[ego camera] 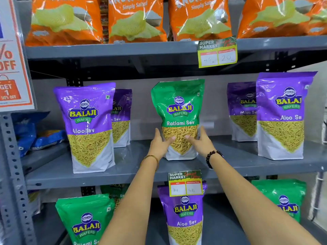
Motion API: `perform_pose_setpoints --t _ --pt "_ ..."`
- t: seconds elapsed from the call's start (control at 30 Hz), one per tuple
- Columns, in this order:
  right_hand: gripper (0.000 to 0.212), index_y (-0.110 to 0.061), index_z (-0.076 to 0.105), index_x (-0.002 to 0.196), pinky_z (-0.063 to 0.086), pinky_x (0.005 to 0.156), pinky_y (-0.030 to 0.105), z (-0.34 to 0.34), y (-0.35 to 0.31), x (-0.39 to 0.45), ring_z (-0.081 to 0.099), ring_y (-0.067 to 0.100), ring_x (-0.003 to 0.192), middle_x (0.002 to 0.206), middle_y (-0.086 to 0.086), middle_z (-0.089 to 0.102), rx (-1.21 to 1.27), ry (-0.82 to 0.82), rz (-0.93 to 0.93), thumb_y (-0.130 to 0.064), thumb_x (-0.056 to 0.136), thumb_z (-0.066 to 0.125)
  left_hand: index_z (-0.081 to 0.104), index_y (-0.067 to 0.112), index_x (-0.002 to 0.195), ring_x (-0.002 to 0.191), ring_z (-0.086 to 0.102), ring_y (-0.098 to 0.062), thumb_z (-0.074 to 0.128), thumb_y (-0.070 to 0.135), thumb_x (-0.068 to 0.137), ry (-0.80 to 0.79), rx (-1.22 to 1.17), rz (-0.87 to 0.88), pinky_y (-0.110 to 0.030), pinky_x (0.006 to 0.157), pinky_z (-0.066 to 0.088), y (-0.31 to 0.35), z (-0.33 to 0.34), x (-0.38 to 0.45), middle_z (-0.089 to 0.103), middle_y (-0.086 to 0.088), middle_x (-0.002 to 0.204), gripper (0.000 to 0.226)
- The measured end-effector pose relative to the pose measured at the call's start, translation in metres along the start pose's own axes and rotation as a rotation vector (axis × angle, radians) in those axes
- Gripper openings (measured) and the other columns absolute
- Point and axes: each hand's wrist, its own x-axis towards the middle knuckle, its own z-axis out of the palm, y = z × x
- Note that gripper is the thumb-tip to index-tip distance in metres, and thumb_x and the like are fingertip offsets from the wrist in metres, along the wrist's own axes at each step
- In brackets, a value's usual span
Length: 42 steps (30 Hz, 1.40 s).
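A green Ratlami Sev pouch (178,106) stands upright in the middle of the grey middle shelf (134,167). My left hand (160,144) grips its lower left side, thumb across the front and fingers behind. On the lower right side my right hand (201,141) holds the pouch the same way. A gold bangle circles my left wrist and a dark bead bracelet my right.
Purple Aloo Sev pouches stand on the same shelf at left (88,124) and right (281,114). Orange crisp bags (134,18) fill the shelf above. Green pouches (85,220) and a purple pouch (185,214) stand on the shelf below. Price tags (217,52) hang from the shelf edges.
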Motion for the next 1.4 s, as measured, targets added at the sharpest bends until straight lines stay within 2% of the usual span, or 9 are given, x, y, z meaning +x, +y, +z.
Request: perform_pose_setpoints --t 0.13,0.23,0.33,0.5,0.67,0.87,1.0,1.13,1.4 --pt "0.050 -0.005 0.041 0.122 0.046 0.095 0.038 0.004 0.003 0.004 0.056 0.021 0.107 0.115 0.007 0.059 0.116 0.026 0.000 -0.009 0.079 0.066 0.030 0.012 0.138 0.130 0.042 -0.028 0.068 0.033 0.078 0.015 -0.028 0.046 -0.046 0.110 0.035 -0.005 0.002 0.004 0.047 -0.010 0.140 0.074" --pt "0.058 -0.001 0.039 0.126 0.043 0.090 0.035 0.001 0.003 0.006 0.053 0.021 0.106 0.108 0.006 0.055 0.161 0.098 0.013 -0.007 0.077 0.068 0.046 0.016 0.122 0.118 0.052 -0.027 0.074 0.045 0.064 0.047 -0.012 0.080 -0.046 0.104 0.041 -0.013 0.002 0.015 0.056 -0.008 0.128 0.071" --pt "0.060 -0.005 0.042 0.126 0.046 0.088 0.035 -0.003 0.001 0.004 0.055 0.024 0.102 0.100 0.004 0.062 0.214 0.067 0.002 -0.002 0.073 0.070 0.049 0.026 0.117 0.117 0.054 -0.029 0.074 0.055 0.049 0.051 -0.013 0.106 -0.052 0.101 0.044 -0.027 0.000 0.032 0.057 -0.012 0.126 0.078" --pt "0.069 -0.010 0.041 0.130 0.050 0.092 0.041 -0.006 0.000 -0.001 0.058 0.032 0.112 0.119 0.020 0.060 0.245 0.041 -0.029 -0.002 0.069 0.073 0.052 0.018 0.115 0.110 0.059 -0.030 0.075 0.017 0.071 0.023 -0.077 0.167 -0.049 0.098 0.048 -0.002 -0.006 0.000 0.064 -0.012 0.116 0.050" --pt "0.066 -0.011 0.046 0.127 0.052 0.081 0.031 -0.013 -0.015 -0.016 0.060 0.019 0.094 0.095 -0.001 0.063 0.235 0.069 -0.110 -0.003 0.068 0.075 0.052 0.025 0.107 0.107 0.061 -0.025 0.074 0.013 0.072 0.021 -0.191 0.226 -0.046 0.096 0.050 0.007 -0.012 -0.017 0.064 -0.006 0.107 0.043" --pt "0.071 -0.014 0.047 0.126 0.048 0.093 0.037 -0.031 -0.033 -0.030 0.056 0.022 0.110 0.121 0.008 0.059 0.256 0.067 -0.175 -0.011 0.063 0.080 0.045 0.018 0.120 0.106 0.057 -0.012 0.072 0.008 0.073 0.013 -0.307 0.335 -0.026 0.090 0.052 0.027 -0.015 -0.038 0.058 0.012 0.108 0.054" --pt "0.063 -0.025 0.052 0.109 0.052 0.091 0.043 -0.047 -0.032 -0.045 0.060 0.026 0.110 0.122 0.011 0.060 0.317 0.022 -0.176 -0.009 0.057 0.083 0.041 0.021 0.115 0.110 0.056 -0.017 0.072 0.005 0.072 -0.019 -0.341 0.362 -0.028 0.090 0.052 0.032 -0.009 -0.059 0.058 0.009 0.108 0.056" --pt "0.061 -0.025 0.050 0.104 0.053 0.087 0.045 -0.068 -0.021 -0.067 0.060 0.026 0.108 0.113 0.007 0.062 0.320 -0.054 -0.129 -0.004 0.056 0.081 0.045 0.023 0.111 0.113 0.057 -0.024 0.078 0.007 0.065 -0.036 -0.375 0.368 -0.035 0.091 0.051 0.024 0.007 -0.082 0.060 -0.005 0.114 0.059" --pt "0.084 -0.021 0.054 0.115 0.057 0.072 0.031 -0.121 0.023 -0.124 0.069 0.016 0.092 0.107 0.002 0.067 0.322 -0.296 0.069 -0.015 0.039 0.089 0.048 0.024 0.125 0.116 0.058 -0.017 0.085 0.032 0.053 -0.087 -0.347 0.290 -0.046 0.101 0.048 -0.026 0.060 -0.140 0.060 -0.004 0.128 0.081"
